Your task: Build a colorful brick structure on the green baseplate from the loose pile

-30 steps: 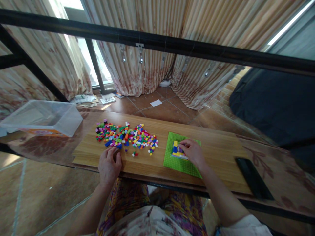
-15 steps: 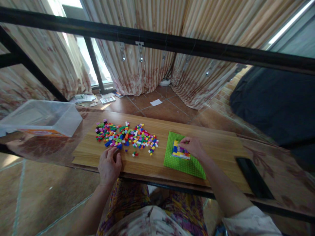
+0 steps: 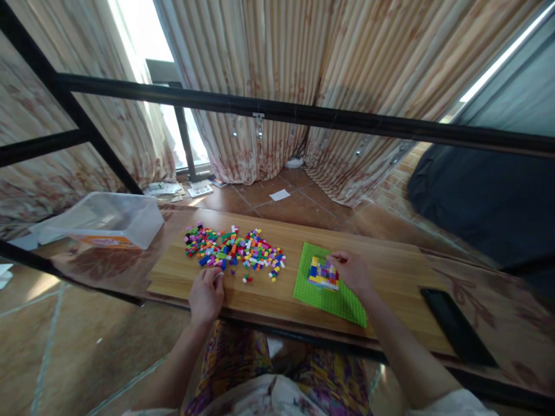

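Note:
A green studded baseplate [image 3: 333,303] lies on the wooden board, carrying a small low structure of toy bricks [image 3: 318,281] in yellow, blue, white, red and purple. At the structure's upper right edge is my right hand [image 3: 353,273], thumb and fingers pinched together; what they hold, if anything, is too small to make out. My left hand [image 3: 207,296] rests at the front edge of the loose toy brick pile [image 3: 234,247]. Its thumb and forefinger come together, with a whitish speck by the tips that I cannot identify.
A clear plastic bin [image 3: 125,222] with an orange label stands left of the wooden board [image 3: 269,303]. A flat black object [image 3: 457,326] lies at the board's right end. A black metal rail [image 3: 295,110] crosses ahead, before striped curtains [image 3: 260,58].
The whole view has shifted, so things sit lower and slightly right. My left thumb and fingers have closed together beside the pile. My right hand has drawn slightly off the structure's middle toward its right edge.

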`<state>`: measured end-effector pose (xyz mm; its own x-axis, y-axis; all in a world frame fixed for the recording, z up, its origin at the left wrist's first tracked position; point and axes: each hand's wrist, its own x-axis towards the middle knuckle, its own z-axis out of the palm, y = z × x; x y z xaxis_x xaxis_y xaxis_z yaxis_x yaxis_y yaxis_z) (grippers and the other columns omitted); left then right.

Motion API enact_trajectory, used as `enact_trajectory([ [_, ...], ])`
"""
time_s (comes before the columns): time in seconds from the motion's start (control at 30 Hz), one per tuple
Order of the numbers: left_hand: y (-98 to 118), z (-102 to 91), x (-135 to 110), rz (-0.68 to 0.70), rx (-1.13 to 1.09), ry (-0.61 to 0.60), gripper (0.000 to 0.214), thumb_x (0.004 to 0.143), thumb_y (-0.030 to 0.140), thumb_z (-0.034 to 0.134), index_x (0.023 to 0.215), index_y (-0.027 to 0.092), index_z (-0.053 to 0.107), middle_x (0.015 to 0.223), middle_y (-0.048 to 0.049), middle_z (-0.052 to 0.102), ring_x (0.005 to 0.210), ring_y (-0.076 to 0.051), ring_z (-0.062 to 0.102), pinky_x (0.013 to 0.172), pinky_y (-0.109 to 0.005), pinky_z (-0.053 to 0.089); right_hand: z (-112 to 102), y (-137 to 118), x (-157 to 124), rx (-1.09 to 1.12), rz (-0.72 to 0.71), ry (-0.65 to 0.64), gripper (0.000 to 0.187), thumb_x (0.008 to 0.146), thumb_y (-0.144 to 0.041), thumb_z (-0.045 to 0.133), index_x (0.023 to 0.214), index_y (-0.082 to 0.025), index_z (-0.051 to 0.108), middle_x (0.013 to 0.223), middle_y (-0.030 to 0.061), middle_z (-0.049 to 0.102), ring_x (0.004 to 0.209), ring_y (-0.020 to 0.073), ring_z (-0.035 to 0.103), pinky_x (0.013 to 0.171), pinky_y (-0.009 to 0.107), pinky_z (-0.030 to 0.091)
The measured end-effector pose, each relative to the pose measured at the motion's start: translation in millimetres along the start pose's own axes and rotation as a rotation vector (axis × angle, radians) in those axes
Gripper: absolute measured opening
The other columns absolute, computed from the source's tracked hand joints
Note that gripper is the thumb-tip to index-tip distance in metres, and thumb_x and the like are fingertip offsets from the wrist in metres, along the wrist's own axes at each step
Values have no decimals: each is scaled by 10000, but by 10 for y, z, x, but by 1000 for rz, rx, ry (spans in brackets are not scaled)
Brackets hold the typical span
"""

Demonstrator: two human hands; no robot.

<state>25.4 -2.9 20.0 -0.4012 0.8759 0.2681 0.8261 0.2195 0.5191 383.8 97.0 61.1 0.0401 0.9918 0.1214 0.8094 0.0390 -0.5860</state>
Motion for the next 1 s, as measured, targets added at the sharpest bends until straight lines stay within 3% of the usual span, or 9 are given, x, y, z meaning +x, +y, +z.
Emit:
enact_trajectory([
  [0.1, -21, -8, -34, 2, -77, 14, 236, 881, 294, 441, 945, 189, 643, 967, -74, 647, 916, -219, 602, 818, -338, 467, 17, 80, -116, -34, -139, 80, 415, 817, -511, 502, 944, -166, 694, 974, 105, 705, 907, 242, 629, 835, 373, 468],
  [0.23, -6, -6, -109, -69, -302, 48, 219, 844, 334, 503, 922, 189, 647, 910, -58, 645, 821, -194, 598, 782, -324, 468, 191, 191, -284, -103, -238, 39, 605, 786, -615, 523, 1171, -155, 594, 1164, 142, 626, 1084, 291, 547, 962, 457, 407],
  [0.43, 161, -43, -167, -395, -941, -48, 276, 724, 387, 664, 875, 155, 673, 732, -2, 628, 671, -119, 539, 654, -232, 421, 506, 245, -421, -160, -394, 7, 599, 788, -604, 542, 1238, -209, 547, 1272, 123, 538, 1199, 307, 459, 1014, 496, 356],
  [0.57, 300, -132, -200, -575, -1309, -160, 364, 623, 406, 763, 866, 144, 695, 699, 20, 604, 552, -51, 446, 539, -181, 343, 525, 168, -416, -140, -468, -32, 573, 783, -572, 575, 1235, -221, 550, 1296, 113, 517, 1199, 296, 462, 1015, 494, 373],
  [0.67, 419, -198, -259, -645, -1467, -238, 390, 570, 379, 814, 856, 141, 697, 683, 30, 579, 534, -33, 435, 520, -167, 333, 448, -29, -455, -117, -456, 3, 545, 783, -562, 581, 1202, -214, 584, 1301, 124, 520, 1212, 311, 460, 1025, 517, 366],
  [0.77, 569, -221, -348, -652, -1522, -321, 363, 601, 353, 808, 877, 150, 687, 680, 34, 569, 547, -37, 460, 540, -168, 360, 375, -401, -646, 40, -369, 36, 474, 816, -539, 553, 1144, -205, 628, 1224, 127, 593, 1170, 301, 509, 1008, 511, 390],
  [0.93, 881, -130, -528, -504, -1461, -445, 324, 665, 347, 758, 918, 167, 664, 747, 11, 611, 616, -78, 530, 625, -209, 436, 451, -1047, -1162, 515, -95, -291, 377, 863, -476, 527, 1104, -218, 658, 1019, 86, 705, 895, 225, 668, 793, 374, 543],
  [1.0, 1000, -69, -601, -398, -1395, -480, 275, 705, 335, 717, 914, 169, 649, 777, -9, 634, 697, -117, 573, 689, -240, 467, 511, -1145, -1289, 664, -36, -287, 352, 846, -452, 564, 1072, -208, 679, 1017, 91, 712, 909, 230, 674, 791, 359, 550],
])
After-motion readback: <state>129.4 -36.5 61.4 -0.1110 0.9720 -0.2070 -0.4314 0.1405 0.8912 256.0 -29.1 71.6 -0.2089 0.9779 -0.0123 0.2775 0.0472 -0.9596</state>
